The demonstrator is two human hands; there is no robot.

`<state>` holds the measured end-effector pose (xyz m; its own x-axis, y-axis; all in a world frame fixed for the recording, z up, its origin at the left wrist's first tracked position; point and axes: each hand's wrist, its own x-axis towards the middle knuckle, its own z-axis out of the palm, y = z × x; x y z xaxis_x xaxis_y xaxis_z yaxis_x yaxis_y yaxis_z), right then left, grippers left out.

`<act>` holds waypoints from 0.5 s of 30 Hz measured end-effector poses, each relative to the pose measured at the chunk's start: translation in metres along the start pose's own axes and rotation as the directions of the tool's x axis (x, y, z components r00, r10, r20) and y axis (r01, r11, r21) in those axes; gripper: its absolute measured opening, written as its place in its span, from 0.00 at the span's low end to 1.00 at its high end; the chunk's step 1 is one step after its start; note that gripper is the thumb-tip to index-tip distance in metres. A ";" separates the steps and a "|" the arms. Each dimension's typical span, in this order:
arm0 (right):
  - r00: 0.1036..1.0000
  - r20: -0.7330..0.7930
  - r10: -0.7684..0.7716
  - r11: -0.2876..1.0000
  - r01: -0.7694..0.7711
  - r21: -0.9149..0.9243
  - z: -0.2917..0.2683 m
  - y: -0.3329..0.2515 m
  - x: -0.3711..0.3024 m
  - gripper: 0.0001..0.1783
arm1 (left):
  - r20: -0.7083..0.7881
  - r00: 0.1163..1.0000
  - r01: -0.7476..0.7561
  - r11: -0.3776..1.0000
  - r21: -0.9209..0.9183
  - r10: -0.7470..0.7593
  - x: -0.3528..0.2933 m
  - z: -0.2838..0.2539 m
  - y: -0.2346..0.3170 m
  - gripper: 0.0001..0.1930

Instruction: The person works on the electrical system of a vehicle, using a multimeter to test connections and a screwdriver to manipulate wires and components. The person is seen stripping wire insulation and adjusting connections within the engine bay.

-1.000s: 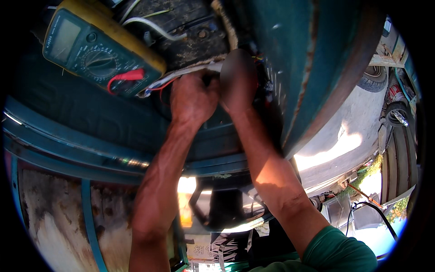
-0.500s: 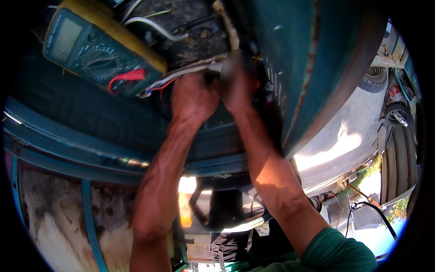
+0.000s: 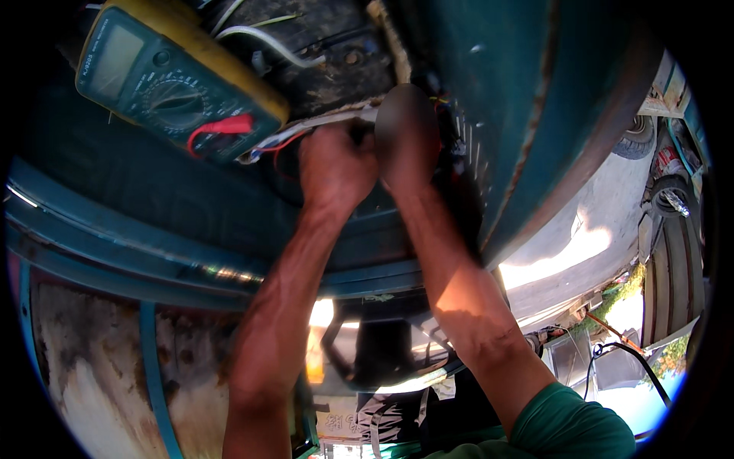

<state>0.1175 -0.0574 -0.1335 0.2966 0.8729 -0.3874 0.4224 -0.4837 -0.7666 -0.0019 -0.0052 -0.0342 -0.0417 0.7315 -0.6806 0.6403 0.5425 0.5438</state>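
My left hand [image 3: 336, 170] is closed, with its knuckles up and fingers curled out of sight beside red and white wires [image 3: 284, 143]. What it grips is hidden. Touching it or nearly so, my right hand [image 3: 409, 157] reaches into the same spot; a grey blur covers its fingers, so their pose does not show. A pale wrapped cable [image 3: 336, 118] runs just beyond both hands. To their left lies a multimeter [image 3: 180, 92] in a yellow holster, with a dial, a screen and a red plug [image 3: 229, 125] at its near edge.
Both arms reach over the edge of a teal metal body panel [image 3: 138, 222]. A curved teal panel [image 3: 527, 115] rises at the right. Beyond the hands is a dirty dark surface [image 3: 329, 76] with a loose white cable [image 3: 275, 47]. Wheels [image 3: 670, 195] lie at far right.
The view has shifted slightly, so the multimeter and hands sit a little further right in the picture. Both hands stay together at the same place by the wires.
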 end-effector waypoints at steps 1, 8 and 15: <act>0.999 -0.005 -0.041 0.999 0.041 -0.022 -0.001 -0.002 0.000 0.15 | 0.006 1.000 0.028 1.000 -0.004 -0.028 0.000 -0.002 0.003 0.12; 0.964 -0.008 -0.266 0.953 0.262 -0.152 -0.010 -0.015 -0.004 0.14 | 0.020 0.999 0.050 0.999 -0.015 -0.050 -0.004 -0.004 0.005 0.12; 0.944 -0.004 -0.330 0.925 0.323 -0.198 -0.013 -0.023 -0.002 0.14 | 0.027 0.999 0.039 0.997 -0.062 -0.037 -0.005 -0.003 -0.001 0.12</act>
<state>0.1181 -0.0490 -0.1081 0.1437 0.9834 -0.1105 0.6563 -0.1783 -0.7331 -0.0041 -0.0078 -0.0300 -0.0445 0.6993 -0.7134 0.5893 0.5950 0.5465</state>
